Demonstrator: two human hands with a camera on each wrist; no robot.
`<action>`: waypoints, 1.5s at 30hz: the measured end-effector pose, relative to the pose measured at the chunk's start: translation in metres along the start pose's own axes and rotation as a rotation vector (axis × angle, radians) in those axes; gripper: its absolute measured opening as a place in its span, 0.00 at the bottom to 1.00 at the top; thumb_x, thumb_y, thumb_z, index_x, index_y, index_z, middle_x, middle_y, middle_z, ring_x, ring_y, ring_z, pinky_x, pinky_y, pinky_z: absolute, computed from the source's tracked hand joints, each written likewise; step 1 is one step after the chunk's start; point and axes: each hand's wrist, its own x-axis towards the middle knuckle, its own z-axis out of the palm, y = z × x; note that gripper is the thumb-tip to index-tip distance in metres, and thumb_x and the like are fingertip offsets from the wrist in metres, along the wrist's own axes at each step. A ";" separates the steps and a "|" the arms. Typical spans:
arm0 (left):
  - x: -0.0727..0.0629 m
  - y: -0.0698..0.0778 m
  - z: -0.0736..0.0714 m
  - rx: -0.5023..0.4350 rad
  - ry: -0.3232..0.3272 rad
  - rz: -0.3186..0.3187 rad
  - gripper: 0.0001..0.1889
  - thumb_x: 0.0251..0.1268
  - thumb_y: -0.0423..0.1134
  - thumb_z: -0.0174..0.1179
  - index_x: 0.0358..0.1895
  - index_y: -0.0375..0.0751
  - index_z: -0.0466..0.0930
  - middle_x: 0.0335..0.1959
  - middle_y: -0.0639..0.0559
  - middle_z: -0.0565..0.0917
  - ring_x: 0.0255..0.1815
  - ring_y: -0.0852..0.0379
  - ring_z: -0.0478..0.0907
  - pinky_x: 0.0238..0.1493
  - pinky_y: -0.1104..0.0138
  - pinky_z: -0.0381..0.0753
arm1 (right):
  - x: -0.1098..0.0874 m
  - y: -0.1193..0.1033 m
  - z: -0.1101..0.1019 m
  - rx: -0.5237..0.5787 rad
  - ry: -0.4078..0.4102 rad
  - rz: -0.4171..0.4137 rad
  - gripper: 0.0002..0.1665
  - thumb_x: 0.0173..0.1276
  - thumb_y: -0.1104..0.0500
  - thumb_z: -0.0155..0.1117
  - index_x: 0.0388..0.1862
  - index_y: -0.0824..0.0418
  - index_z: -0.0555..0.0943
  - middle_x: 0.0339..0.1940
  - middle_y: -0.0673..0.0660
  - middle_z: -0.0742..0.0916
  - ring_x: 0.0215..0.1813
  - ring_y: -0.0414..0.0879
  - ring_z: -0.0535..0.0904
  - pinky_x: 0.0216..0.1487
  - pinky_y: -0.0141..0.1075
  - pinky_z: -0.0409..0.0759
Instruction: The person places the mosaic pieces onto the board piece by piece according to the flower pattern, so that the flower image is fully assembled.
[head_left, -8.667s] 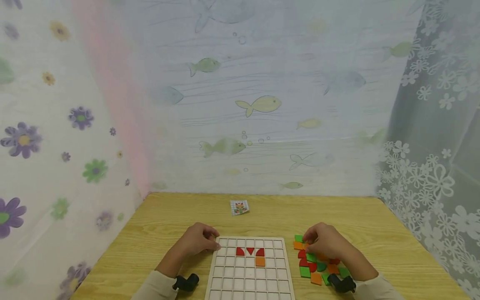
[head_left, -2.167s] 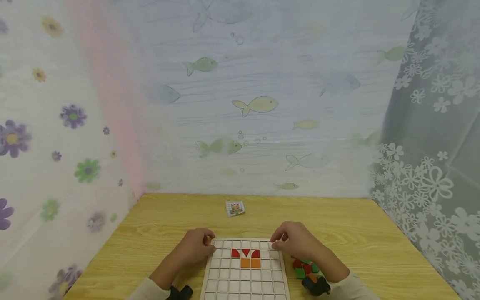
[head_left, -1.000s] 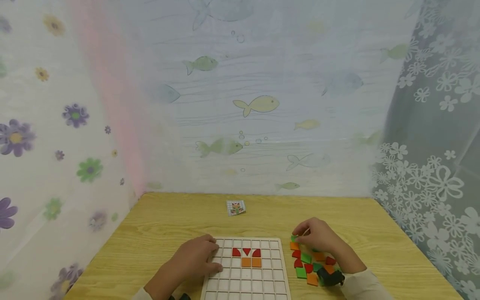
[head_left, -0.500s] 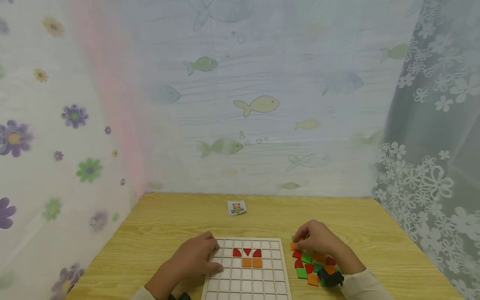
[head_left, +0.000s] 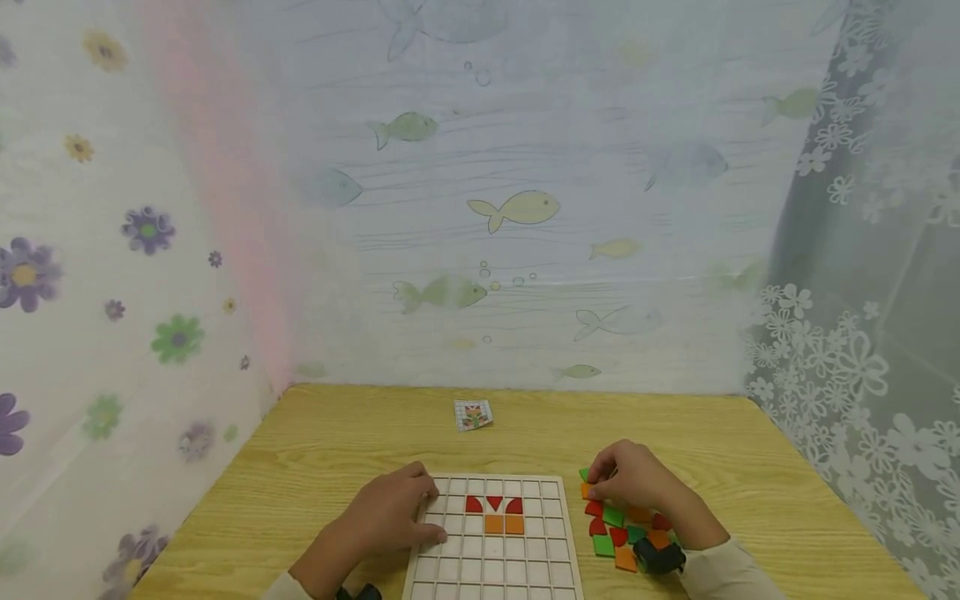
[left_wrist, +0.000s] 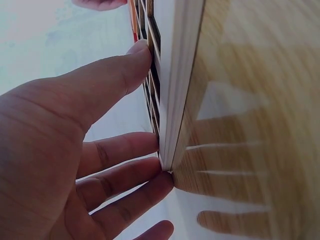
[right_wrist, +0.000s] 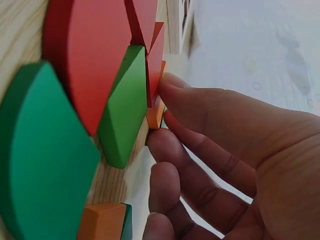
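At bottom centre we are seeing a cream gridded board (head_left: pixel 493 571) with red pieces (head_left: pixel 514 506) and orange squares (head_left: pixel 514 524). At lower right we are noticing green, red, orange and teal tiles (head_left: pixel 613 517). We are viewing a yellow wood-grained table (head_left: pixel 330 433), a pale backdrop (head_left: pixel 517 317) of green and yellow fish at upper centre, white cloth (head_left: pixel 150 367) with purple and green flowers at left, grey cloth (head_left: pixel 862 250) with white flowers at right.

Right hand (head_left: pixel 633 479): thumb and index in a pinch, other fingers bent just beside the grip, forearm (head_left: pixel 699 518) running back and right of it. Left hand (head_left: pixel 386 510): well left of that grip, fingers extended, thumb spread away.
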 end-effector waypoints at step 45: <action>0.004 -0.005 0.003 0.006 -0.011 -0.010 0.29 0.54 0.69 0.72 0.49 0.52 0.87 0.49 0.60 0.79 0.43 0.61 0.79 0.43 0.59 0.83 | 0.005 -0.011 -0.002 -0.012 -0.089 -0.077 0.03 0.70 0.62 0.70 0.35 0.60 0.84 0.30 0.51 0.86 0.32 0.45 0.80 0.32 0.35 0.79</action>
